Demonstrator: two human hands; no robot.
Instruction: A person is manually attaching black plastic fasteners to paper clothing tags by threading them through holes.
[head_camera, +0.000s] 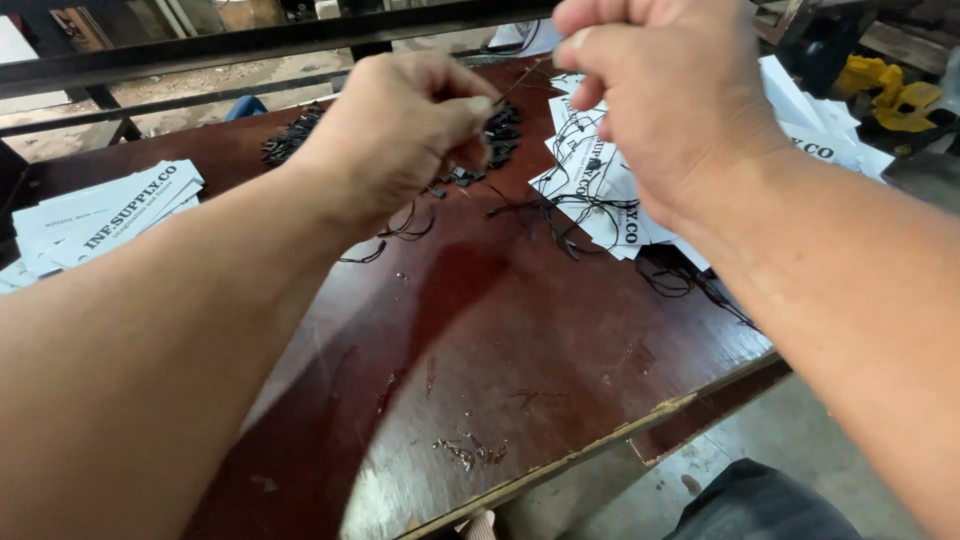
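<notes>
String (522, 80), thin and dark, runs taut between the two raised hands above the far part of the table, so it seems each end is pinched to keep the strand straight and off the clutter below. From the head camera, the left hand (400, 135) has its thumb and forefinger pressed together on the near end of the strand, the other fingers curled in; the right hand (665, 90) is closed into a loose fist high at the top of the view, thumb against forefinger, and appears to grip the other end, though the exact contact is hidden behind the knuckles. Directly beneath the hands lies a heap of white card tags (600, 190) already threaded with black loops that trail across the wood, and behind the left hand sits a pile of small black fasteners (500, 135), both within easy reach. A second stack of white tags (100, 215) rests well apart at the left edge. The dark red table (520, 340) is scratched and chipped along its near edge. Loose black strings (400, 230) straggle below the left wrist and could snag. A yellow object (890, 95) lies at the far right.
</notes>
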